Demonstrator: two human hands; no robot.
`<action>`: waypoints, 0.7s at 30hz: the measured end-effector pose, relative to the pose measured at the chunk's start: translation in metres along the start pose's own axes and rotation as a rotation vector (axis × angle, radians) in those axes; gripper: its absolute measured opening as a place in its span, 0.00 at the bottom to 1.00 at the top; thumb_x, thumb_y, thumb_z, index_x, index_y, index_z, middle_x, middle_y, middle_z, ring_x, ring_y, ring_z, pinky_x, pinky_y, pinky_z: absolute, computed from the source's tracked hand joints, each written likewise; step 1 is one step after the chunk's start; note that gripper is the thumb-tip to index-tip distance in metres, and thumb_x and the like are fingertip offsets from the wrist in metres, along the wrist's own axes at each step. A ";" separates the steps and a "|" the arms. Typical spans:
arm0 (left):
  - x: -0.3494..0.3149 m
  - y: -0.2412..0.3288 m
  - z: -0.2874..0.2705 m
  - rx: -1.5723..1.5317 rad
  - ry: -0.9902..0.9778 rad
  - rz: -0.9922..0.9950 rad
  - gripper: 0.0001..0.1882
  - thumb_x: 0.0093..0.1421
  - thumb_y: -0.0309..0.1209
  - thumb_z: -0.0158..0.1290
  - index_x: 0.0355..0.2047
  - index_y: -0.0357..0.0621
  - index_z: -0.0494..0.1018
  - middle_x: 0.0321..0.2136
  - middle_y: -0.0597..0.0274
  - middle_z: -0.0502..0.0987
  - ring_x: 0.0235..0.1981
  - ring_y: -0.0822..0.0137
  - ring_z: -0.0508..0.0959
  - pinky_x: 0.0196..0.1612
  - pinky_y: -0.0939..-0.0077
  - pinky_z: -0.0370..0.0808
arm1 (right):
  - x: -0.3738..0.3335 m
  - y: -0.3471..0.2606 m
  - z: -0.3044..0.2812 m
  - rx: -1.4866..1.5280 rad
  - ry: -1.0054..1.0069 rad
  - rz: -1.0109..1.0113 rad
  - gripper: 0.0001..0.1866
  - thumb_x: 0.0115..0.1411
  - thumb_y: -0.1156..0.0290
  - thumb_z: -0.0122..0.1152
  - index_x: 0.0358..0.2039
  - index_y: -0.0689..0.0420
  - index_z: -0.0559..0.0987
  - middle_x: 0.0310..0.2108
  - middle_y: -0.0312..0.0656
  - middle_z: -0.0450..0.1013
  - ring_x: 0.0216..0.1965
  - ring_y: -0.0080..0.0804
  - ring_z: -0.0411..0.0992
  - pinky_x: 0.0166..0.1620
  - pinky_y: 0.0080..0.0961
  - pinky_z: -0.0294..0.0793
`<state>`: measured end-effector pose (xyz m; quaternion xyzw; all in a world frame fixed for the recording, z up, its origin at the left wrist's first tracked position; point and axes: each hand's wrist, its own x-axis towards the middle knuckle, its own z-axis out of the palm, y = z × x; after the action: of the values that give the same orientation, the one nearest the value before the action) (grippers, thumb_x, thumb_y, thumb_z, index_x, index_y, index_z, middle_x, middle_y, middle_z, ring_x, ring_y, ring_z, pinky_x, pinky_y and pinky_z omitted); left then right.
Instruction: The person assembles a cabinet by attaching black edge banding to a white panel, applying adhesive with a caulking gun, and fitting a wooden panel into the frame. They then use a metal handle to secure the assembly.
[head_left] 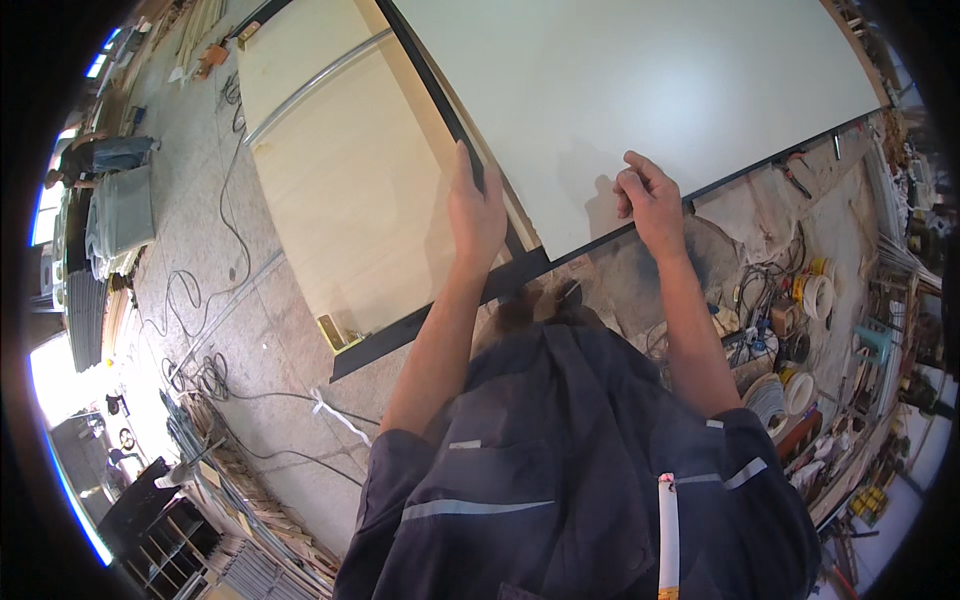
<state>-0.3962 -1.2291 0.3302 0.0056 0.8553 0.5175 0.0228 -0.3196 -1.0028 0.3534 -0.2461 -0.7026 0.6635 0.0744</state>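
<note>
My left hand (477,215) is closed round the dark edge strip (428,82) of a shallow cream-coloured panel box (350,190). Its thumb lies along the inner side and the fingers go over the far side, partly hidden. A curved chrome bar (318,82) spans the box. Just right of the strip, a large smooth white board (690,90) with a dark front edge lies at an angle. Above that board's near edge is my right hand (652,205), its fingers curled in loosely with nothing visible in them. The hand's shadow falls on the board.
Loose cables (205,380) run over the concrete floor at left. Another person (105,155) is at the far left by stacked sheets (122,212). Pliers (795,175), wire coils (770,405) and tools lie at right. Long strips (225,500) are piled at lower left.
</note>
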 end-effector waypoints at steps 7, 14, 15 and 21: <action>0.002 0.006 0.001 0.006 0.022 -0.052 0.30 0.68 0.33 0.49 0.66 0.29 0.58 0.43 0.34 0.79 0.42 0.46 0.81 0.45 0.59 0.75 | -0.004 0.003 0.004 -0.017 0.002 -0.001 0.22 0.66 0.71 0.57 0.58 0.69 0.74 0.28 0.36 0.75 0.22 0.17 0.69 0.27 0.18 0.71; 0.013 -0.045 0.024 -0.097 0.111 0.091 0.28 0.69 0.30 0.47 0.68 0.33 0.59 0.56 0.41 0.75 0.53 0.52 0.78 0.57 0.64 0.73 | -0.008 0.004 0.005 -0.348 0.049 0.091 0.22 0.64 0.61 0.57 0.55 0.58 0.78 0.36 0.43 0.81 0.34 0.33 0.78 0.44 0.31 0.77; 0.009 -0.011 0.017 -0.219 0.001 -0.133 0.27 0.70 0.29 0.46 0.67 0.32 0.58 0.55 0.42 0.75 0.53 0.55 0.77 0.57 0.65 0.73 | -0.006 0.005 0.004 -0.330 0.062 0.011 0.20 0.64 0.63 0.58 0.53 0.60 0.79 0.35 0.45 0.82 0.34 0.32 0.78 0.43 0.30 0.77; 0.007 -0.017 0.030 -0.047 0.084 0.036 0.31 0.70 0.38 0.49 0.68 0.35 0.60 0.43 0.47 0.80 0.42 0.64 0.80 0.45 0.68 0.75 | -0.004 0.007 -0.009 -0.195 0.065 -0.130 0.19 0.62 0.70 0.60 0.52 0.65 0.78 0.30 0.44 0.79 0.28 0.29 0.75 0.35 0.27 0.75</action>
<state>-0.4020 -1.2102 0.3012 -0.0015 0.8430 0.5375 -0.0223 -0.3108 -0.9965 0.3483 -0.2276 -0.7756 0.5773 0.1159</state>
